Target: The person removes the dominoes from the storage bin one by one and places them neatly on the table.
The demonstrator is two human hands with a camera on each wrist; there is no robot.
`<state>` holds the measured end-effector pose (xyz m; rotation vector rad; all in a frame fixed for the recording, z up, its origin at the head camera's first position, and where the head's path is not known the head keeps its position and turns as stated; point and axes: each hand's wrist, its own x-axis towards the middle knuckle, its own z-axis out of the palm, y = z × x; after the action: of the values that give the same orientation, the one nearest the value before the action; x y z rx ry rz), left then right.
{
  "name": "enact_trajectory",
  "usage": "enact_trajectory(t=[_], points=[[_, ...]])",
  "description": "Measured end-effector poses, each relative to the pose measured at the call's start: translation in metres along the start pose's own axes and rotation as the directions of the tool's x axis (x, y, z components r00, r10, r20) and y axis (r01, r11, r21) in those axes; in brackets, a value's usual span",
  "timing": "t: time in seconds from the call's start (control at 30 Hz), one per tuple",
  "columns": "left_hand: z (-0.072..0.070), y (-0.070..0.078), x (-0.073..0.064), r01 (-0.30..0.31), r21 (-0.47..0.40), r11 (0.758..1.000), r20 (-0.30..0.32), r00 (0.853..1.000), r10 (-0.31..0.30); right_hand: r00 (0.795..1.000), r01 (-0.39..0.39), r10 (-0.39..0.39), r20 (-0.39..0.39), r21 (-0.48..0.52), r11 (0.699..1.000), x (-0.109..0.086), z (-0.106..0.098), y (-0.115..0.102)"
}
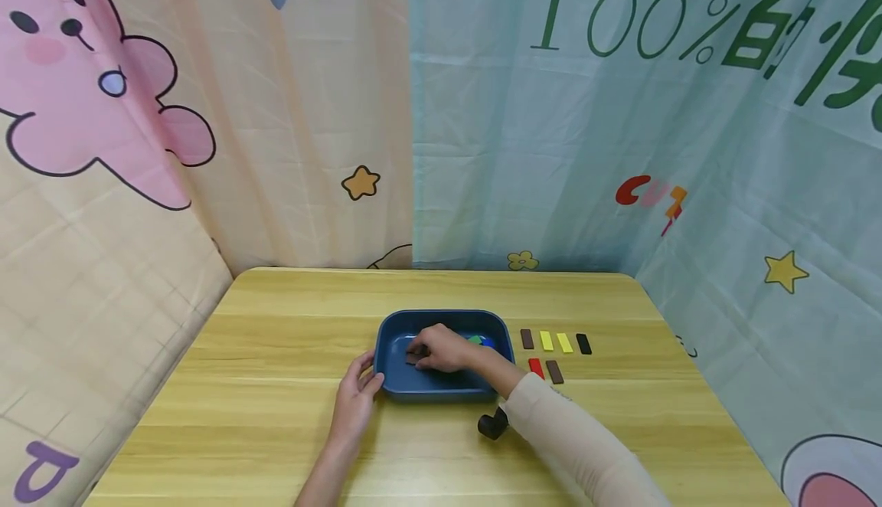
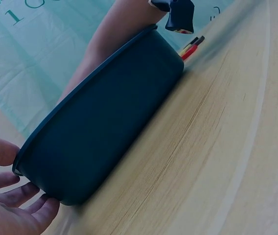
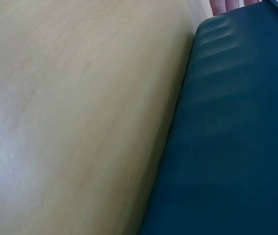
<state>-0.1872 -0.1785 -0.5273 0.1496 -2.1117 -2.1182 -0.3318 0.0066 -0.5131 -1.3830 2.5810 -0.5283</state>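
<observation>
A dark blue rectangular bin (image 1: 441, 397) stands on the table. My left hand (image 1: 354, 396) rests against its left end, the fingertips touching the outer wall near the rim; the left wrist view shows the thumb (image 2: 3, 151) at the rim and the other fingers lower on the wall. Inside the bin, my right hand (image 1: 441, 348) pinches a small brown tile (image 1: 412, 358) above the left part of the floor. A green piece (image 1: 475, 339) and a blue piece (image 1: 488, 342) lie toward the bin's right end, partly hidden by the right forearm.
Right of the bin, several small tiles lie in two rows on the wooden table (image 1: 276, 415): brown (image 1: 527, 338), yellow (image 1: 547, 341), black (image 1: 583, 344) and red (image 1: 536, 367) among them. A black device (image 1: 492, 423) hangs at the right wrist. Printed curtains (image 1: 310, 109) enclose the table.
</observation>
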Motion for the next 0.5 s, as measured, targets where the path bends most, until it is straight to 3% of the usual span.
enact_trajectory(t=[0.5], points=[[0.0009, 0.0011, 0.0006, -0.012, 0.010, 1.000, -0.001, 1.000, 0.012, 0.998, -0.064, 0.066, -0.006, 0.170, 0.983, 0.0007, -0.0023, -0.0026]])
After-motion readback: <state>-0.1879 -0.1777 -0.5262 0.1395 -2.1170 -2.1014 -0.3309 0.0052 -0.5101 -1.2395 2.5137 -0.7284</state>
